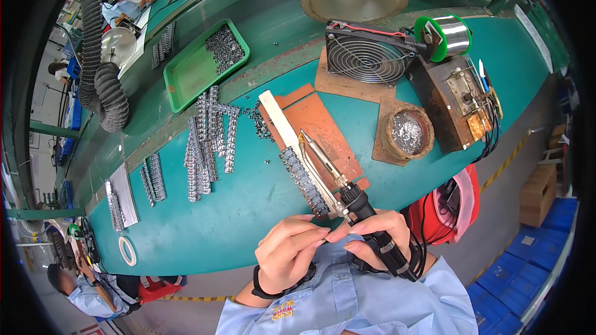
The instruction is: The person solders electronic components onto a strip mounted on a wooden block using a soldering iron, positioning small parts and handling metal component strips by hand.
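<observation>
1 soldering iron (pixel 359 203), clamped in right hand (pixel 388 232), tip forward; left hand (pixel 287 253) beside, cannot tell its grip; 1 segmented strip (pixel 302 180) alongside iron

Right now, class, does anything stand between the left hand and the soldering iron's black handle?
Yes, the right hand does: it holds the soldering iron there, with fingers reaching across toward the left hand.

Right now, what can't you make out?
All in the head view:
- Anything the left hand may hold: the hand itself covers it.
- Palm of the right hand: mostly behind the soldering iron and its own fingers.
- Top of the funnel: cut off by the upper edge.
- Count of metal bits in the green tray: too small, heaped.
</observation>
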Available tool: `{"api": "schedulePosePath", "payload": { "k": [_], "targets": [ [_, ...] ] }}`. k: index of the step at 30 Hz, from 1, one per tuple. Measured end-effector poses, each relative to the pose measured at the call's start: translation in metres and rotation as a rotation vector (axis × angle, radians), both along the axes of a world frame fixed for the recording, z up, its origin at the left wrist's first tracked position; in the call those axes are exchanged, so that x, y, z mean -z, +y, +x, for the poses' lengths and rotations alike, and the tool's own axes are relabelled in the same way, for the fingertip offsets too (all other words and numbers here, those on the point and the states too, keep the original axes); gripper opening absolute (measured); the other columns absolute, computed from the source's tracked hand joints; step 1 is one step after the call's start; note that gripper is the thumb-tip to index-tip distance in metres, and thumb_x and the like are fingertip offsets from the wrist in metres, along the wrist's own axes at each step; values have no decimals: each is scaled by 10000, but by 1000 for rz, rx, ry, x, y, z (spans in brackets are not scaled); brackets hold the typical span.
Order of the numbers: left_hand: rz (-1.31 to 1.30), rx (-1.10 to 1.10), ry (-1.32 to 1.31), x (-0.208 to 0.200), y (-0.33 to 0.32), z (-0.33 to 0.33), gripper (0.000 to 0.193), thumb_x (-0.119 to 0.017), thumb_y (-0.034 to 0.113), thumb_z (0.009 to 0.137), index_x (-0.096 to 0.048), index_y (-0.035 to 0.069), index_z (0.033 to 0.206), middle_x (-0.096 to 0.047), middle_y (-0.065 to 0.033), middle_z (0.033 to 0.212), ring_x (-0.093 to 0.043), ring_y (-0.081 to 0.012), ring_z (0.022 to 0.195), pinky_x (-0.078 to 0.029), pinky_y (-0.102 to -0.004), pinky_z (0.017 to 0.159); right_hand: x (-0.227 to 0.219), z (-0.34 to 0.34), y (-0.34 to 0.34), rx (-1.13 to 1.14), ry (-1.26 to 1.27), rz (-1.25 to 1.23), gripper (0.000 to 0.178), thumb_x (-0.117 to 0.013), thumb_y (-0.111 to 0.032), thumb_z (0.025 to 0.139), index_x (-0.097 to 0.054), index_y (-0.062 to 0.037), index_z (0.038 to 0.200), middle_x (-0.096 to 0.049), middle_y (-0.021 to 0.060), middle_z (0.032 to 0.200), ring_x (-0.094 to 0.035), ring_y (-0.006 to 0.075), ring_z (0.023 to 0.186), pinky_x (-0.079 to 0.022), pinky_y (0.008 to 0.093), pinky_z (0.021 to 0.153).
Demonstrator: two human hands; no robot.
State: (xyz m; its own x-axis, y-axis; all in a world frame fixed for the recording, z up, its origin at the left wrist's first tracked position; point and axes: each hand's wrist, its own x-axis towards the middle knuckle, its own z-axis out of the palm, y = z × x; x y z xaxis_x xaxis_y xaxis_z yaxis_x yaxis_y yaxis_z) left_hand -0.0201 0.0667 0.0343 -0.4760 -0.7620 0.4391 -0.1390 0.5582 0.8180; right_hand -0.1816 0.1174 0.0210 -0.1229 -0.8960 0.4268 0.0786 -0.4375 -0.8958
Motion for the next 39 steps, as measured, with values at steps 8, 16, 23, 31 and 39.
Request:
{"api": "schedulePosePath", "payload": {
  "k": [8,16,23,31,39],
  "targets": [
    [-14,-21,-42,-4,2,-2,138,-611,-64,686,-594,-14,813,-602,-111,754,-589,-207,673,-493,-421,757,-5,-8,1,-86,98,22,327,-619,-9,781,-415,-66,1030,-632,192,850,-641,274,812,-511,374,716],
    [-35,-23,-42,-3,2,-3,132,-610,-62,691,-587,-19,813,-596,-109,740,-583,-204,660,-487,-434,767,-7,-9,1,-84,149,28,327,-622,-14,780,-407,-66,1022,-635,182,842,-644,268,796,-511,368,713],
    [-58,-14,-60,-3,1,-1,171,-638,-78,687,-581,-23,839,-613,-108,783,-595,-213,663,-504,-419,753,-6,-8,0,-76,153,19,321,-619,-17,784,-405,-67,1018,-636,179,842,-646,264,788,-512,365,703],
    [80,-79,-120,-4,-1,6,132,-595,-61,731,-586,-34,861,-601,-121,777,-585,-191,660,-511,-341,699,0,-7,-2,-2,104,2,319,-651,2,746,-452,-35,993,-648,158,843,-651,244,761,-503,316,641],
    [1130,-11,141,20,-16,28,113,-558,-7,815,-560,-31,926,-593,-92,830,-564,-124,669,-495,-259,622,22,-22,8,81,-27,218,249,-528,-9,842,-369,-31,1032,-603,205,899,-615,246,768,-498,361,710]
  ]
}}
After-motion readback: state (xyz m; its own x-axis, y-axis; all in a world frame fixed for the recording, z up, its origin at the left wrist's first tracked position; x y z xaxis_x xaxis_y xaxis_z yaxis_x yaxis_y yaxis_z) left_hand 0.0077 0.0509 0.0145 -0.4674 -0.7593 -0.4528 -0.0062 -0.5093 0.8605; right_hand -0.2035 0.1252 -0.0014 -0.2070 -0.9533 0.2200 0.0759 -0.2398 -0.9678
